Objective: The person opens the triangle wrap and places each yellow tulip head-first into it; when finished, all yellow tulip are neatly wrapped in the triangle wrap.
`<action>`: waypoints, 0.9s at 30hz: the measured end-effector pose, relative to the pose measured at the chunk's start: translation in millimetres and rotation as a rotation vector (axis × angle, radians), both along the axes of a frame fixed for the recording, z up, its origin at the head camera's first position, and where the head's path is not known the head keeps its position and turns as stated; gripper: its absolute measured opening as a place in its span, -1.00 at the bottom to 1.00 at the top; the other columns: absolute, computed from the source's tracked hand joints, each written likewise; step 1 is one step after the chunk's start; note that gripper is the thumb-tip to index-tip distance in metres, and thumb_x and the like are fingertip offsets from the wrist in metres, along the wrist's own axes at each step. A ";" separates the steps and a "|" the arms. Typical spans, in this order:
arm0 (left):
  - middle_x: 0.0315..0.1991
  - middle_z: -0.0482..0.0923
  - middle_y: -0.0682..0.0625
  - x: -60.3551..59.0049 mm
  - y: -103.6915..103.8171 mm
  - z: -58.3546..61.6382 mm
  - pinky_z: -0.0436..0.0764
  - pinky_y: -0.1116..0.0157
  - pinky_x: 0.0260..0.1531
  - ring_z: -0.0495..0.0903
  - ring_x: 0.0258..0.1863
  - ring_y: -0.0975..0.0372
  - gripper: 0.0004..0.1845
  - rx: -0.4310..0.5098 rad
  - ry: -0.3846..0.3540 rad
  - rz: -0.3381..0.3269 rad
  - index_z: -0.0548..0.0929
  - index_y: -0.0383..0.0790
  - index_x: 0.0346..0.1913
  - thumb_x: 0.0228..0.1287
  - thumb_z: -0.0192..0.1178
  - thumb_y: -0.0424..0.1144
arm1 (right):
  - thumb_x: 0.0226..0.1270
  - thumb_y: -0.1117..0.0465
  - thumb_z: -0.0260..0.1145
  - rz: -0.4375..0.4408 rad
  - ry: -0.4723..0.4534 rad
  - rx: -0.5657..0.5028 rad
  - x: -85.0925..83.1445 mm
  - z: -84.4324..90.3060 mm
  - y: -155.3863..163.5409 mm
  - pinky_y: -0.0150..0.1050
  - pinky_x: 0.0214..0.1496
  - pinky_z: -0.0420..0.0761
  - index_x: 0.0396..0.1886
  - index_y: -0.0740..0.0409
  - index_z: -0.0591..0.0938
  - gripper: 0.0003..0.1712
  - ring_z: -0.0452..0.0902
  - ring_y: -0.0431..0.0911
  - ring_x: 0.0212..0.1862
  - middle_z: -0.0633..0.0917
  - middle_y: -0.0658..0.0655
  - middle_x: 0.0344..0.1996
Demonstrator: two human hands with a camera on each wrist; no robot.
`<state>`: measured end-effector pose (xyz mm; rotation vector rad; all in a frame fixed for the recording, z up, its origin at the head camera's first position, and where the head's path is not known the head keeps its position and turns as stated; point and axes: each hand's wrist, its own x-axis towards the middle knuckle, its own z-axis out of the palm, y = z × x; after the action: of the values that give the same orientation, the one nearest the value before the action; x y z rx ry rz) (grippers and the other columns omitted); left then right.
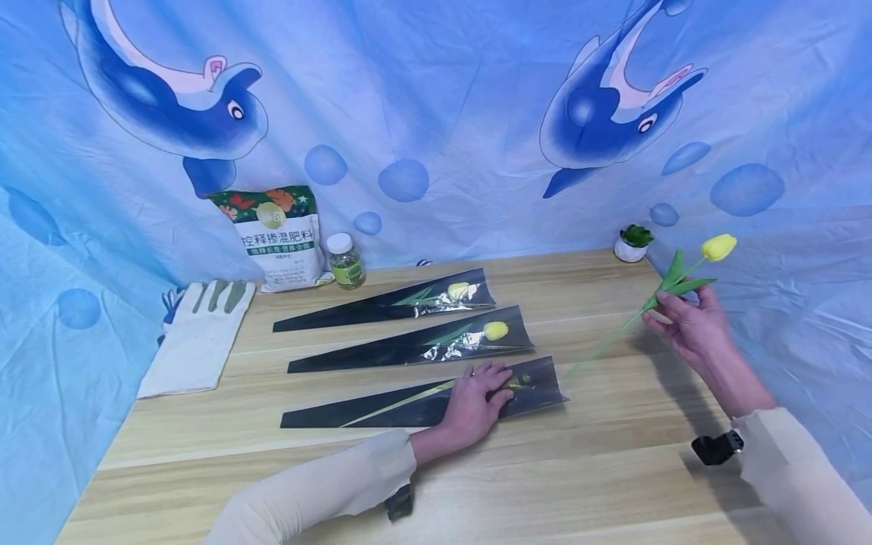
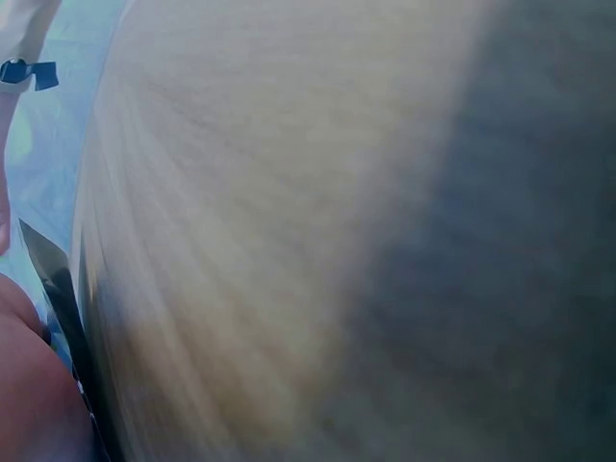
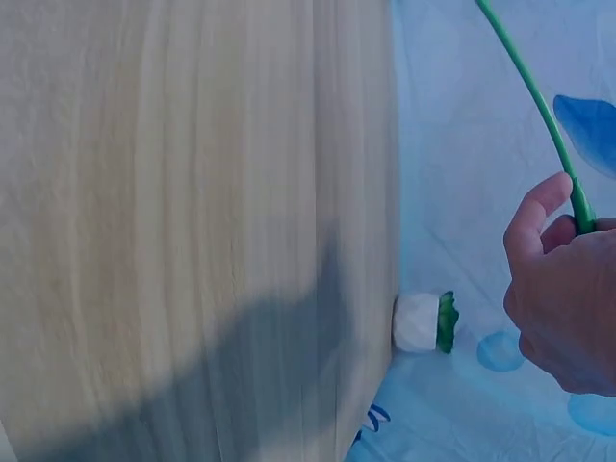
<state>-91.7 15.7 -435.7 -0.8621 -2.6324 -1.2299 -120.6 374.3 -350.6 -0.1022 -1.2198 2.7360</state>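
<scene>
In the head view my right hand (image 1: 695,329) pinches an artificial yellow tulip (image 1: 718,247) at its green leaves, above the table's right side. The stem slants down left, its lower end near the wide mouth of the nearest black flower sleeve (image 1: 402,409). My left hand (image 1: 473,409) rests on that sleeve with fingers spread over its wide half. Behind it lie two more black sleeves, the middle sleeve (image 1: 361,356) and far sleeve (image 1: 347,312), each with a yellow tulip inside. The right wrist view shows the green stem (image 3: 529,82) in my fingers.
Work gloves (image 1: 197,337) lie at the table's left. A fertilizer bag (image 1: 286,250) and a white-capped jar (image 1: 346,261) stand at the back left. A small potted succulent (image 1: 632,244) stands at the back right corner. A blue dolphin-printed curtain (image 1: 443,91) hangs behind.
</scene>
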 end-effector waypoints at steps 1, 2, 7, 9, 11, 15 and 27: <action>0.16 0.62 -0.15 0.2 0.0 0.4 0.31 -0.14 0.32 0.52 0.24 -0.04 -0.61 0.000 -0.001 0.001 0.68 -0.29 0.16 0.28 0.37 -0.30 | 0.38 0.64 0.12 -0.005 0.008 0.007 0.1 -0.8 -2.5 -0.05 -0.25 0.75 0.09 0.10 0.30 -0.53 0.72 0.03 -0.32 0.64 0.19 -0.38; 0.15 0.62 -0.15 0.1 0.1 0.1 0.32 -0.15 0.32 0.52 0.24 -0.04 -0.61 -0.003 0.001 0.002 0.68 -0.29 0.16 0.28 0.37 -0.30 | 0.37 0.64 0.12 -0.008 0.016 0.007 0.2 -1.9 -5.1 -0.05 -0.24 0.75 0.09 0.12 0.30 -0.53 0.72 0.03 -0.32 0.64 0.19 -0.38; 0.15 0.62 -0.16 0.3 1.1 0.2 0.33 -0.14 0.31 0.53 0.23 -0.05 -0.60 -0.019 0.013 0.012 0.68 -0.29 0.16 0.28 0.36 -0.28 | 0.37 0.66 0.10 -0.005 0.041 0.027 0.9 -9.5 -19.2 -0.05 -0.21 0.74 0.07 0.14 0.34 -0.56 0.70 -0.02 -0.31 0.62 0.18 -0.35; 0.15 0.62 -0.16 0.4 1.6 0.4 0.33 -0.14 0.31 0.53 0.22 -0.04 -0.60 -0.025 0.019 0.014 0.68 -0.29 0.16 0.28 0.36 -0.27 | 0.38 0.65 0.10 0.001 0.042 0.026 1.3 -12.3 -24.5 -0.06 -0.19 0.74 0.08 0.13 0.33 -0.55 0.69 -0.04 -0.29 0.62 0.17 -0.34; 0.15 0.62 -0.16 0.5 1.9 0.8 0.33 -0.13 0.31 0.53 0.22 -0.04 -0.61 -0.027 0.020 0.016 0.68 -0.29 0.16 0.28 0.36 -0.27 | 0.38 0.65 0.11 0.005 0.043 0.020 2.0 -14.9 -29.4 -0.05 -0.17 0.74 0.09 0.13 0.32 -0.54 0.70 -0.03 -0.28 0.63 0.18 -0.33; 0.16 0.62 -0.17 0.8 2.2 1.5 0.33 -0.13 0.32 0.53 0.23 -0.05 -0.61 -0.025 0.010 0.016 0.68 -0.29 0.16 0.29 0.35 -0.28 | 0.35 0.62 0.19 0.008 0.025 0.033 5.3 -19.0 -38.1 -0.07 -0.13 0.73 0.07 0.14 0.31 -0.54 0.69 -0.05 -0.26 0.63 0.17 -0.33; 0.14 0.63 -0.19 0.5 3.2 0.5 0.36 -0.14 0.29 0.55 0.21 -0.05 -0.63 -0.016 0.035 0.013 0.69 -0.30 0.14 0.28 0.35 -0.29 | 0.41 0.57 0.16 0.035 -0.043 0.094 22.6 -31.4 -56.3 -0.07 0.04 0.64 -0.04 0.25 0.41 -0.75 0.73 -0.01 -0.20 0.63 0.16 -0.27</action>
<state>-91.2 18.9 -435.2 -0.8596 -2.6192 -1.1816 -98.1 318.0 -381.9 -0.1319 -1.3726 2.7133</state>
